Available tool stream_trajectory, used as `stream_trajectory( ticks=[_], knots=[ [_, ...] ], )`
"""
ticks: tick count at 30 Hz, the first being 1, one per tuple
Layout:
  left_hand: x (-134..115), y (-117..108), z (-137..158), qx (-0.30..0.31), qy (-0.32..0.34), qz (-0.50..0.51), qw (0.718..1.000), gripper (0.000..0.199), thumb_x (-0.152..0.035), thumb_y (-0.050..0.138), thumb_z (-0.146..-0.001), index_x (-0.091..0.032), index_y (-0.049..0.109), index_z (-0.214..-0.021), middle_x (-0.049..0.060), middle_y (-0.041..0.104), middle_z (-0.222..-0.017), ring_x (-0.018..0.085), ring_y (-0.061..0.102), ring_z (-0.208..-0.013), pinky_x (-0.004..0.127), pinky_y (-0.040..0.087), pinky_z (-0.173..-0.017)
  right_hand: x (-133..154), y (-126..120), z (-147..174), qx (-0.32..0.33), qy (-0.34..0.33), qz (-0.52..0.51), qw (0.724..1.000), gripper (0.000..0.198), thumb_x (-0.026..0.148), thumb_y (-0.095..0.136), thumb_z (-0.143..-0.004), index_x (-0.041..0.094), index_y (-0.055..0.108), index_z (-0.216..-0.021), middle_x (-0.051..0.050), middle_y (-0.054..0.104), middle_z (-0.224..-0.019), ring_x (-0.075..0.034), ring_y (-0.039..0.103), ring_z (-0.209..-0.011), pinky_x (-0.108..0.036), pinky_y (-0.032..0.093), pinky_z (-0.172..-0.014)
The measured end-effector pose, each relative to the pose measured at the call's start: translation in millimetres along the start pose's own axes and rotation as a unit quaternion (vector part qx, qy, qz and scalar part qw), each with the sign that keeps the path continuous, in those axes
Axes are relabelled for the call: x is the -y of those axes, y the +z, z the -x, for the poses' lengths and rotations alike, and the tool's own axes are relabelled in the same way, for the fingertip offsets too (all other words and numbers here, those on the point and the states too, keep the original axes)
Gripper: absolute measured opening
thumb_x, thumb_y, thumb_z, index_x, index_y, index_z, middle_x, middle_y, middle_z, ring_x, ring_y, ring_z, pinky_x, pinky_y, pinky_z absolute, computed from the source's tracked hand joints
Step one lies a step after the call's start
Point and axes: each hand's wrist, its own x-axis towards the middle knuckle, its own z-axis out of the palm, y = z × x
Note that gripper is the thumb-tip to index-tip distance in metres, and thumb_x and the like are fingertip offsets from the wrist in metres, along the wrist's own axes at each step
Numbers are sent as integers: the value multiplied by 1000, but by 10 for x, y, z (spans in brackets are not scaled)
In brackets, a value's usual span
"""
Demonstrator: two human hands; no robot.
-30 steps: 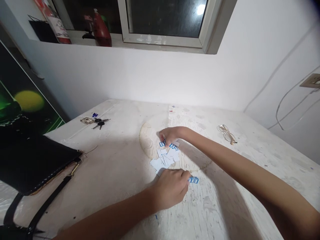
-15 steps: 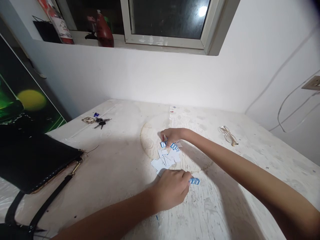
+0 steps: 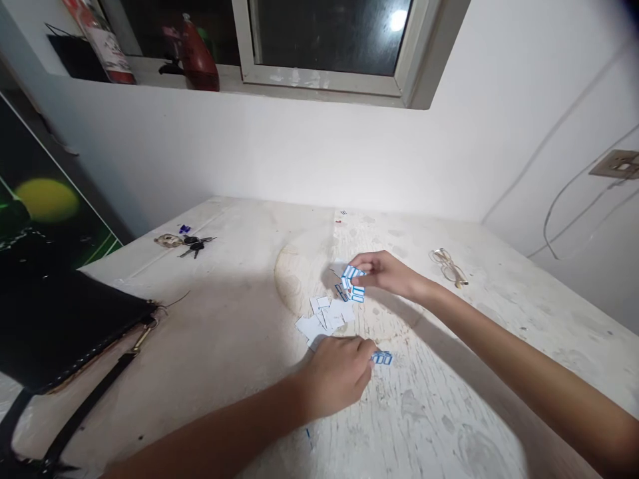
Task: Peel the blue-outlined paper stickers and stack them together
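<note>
In the head view, the right hand (image 3: 387,273) pinches a small fan of blue-marked cards (image 3: 358,293) between thumb and fingers, tilted above the tabletop (image 3: 224,359). The left hand (image 3: 339,372) is curled narrow around another blue-marked bunch (image 3: 383,358), which pokes out on its right. Between the two lies the loose pile of white paper pieces (image 3: 312,327) — its long axis slanting from the left knuckles away toward the right fingertips. The left hand is nearer, just beside the pile — whether touching, I cannot tell.
</note>
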Motion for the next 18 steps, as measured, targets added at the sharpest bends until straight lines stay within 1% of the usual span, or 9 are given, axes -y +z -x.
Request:
stream_trajectory(
  ticks=[2,3,5,7,9,11,13,16,18],
  knots=[
    [8,27,-14,-4,-12,2,1000,22,-25,32,-89,-20,50,-101,2,65,-90,19,62,-77,29,41,-59,2,58,269,-80,5,-45,996,18,24,67,-68,14,60,-82,-3,64,-80,-15,60,-73,-29,46,-68],
    [13,42,-23,-6,-17,3,1000,21,-25,32,-89,-20,49,-101,2,65,-90,19,62,-77,29,41,-59,-4,102,398,-107,11,-55,993,17,24,68,-68,15,60,-80,-3,63,-79,-15,59,-71,-28,46,-67],
    [21,71,-44,-9,-25,0,1000,21,-25,32,-89,-21,49,-101,1,65,-88,20,62,-77,29,40,-59,-35,210,628,-132,27,-82,987,16,25,67,-70,15,59,-80,-2,61,-78,-14,57,-67,-27,45,-62],
    [30,86,-61,-11,-29,-2,1000,21,-26,33,-88,-20,48,-101,1,65,-86,20,62,-76,30,39,-58,-88,327,808,-144,29,-126,981,16,27,65,-74,17,57,-85,-2,59,-81,-13,55,-65,-26,44,-58],
    [36,76,-69,-9,-28,7,1000,20,-27,38,-86,-20,48,-101,1,65,-84,20,62,-75,30,39,-58,-149,428,933,-162,19,-140,977,16,27,59,-79,20,54,-93,-2,57,-83,-13,53,-66,-26,43,-56],
    [37,43,-69,-3,-22,32,999,23,-28,44,-82,-19,47,-103,0,64,-82,19,61,-73,28,38,-57,-199,495,1012,-171,13,-112,979,17,25,54,-83,22,52,-100,-2,55,-84,-13,52,-66,-26,42,-55],
    [32,-1,-68,4,-17,63,998,24,-30,50,-78,-19,47,-99,-1,62,-77,17,58,-67,26,36,-55,-227,534,1060,-167,2,-68,984,18,23,48,-86,24,50,-104,-2,54,-84,-13,50,-67,-26,41,-56],
    [16,-43,-75,3,-33,93,995,16,-32,54,-74,-18,47,-80,-2,57,-67,14,53,-58,25,32,-50,-242,581,1098,-158,-49,13,986,21,17,42,-88,25,50,-107,-2,52,-88,-14,49,-73,-27,41,-61],
    [5,-40,-81,-4,-47,97,994,17,-32,53,-75,-19,42,-71,-3,53,-62,13,51,-55,25,31,-50,-249,624,1111,-153,-90,61,982,24,14,39,-89,24,50,-107,-3,49,-90,-15,49,-79,-29,42,-68]
  ],
)
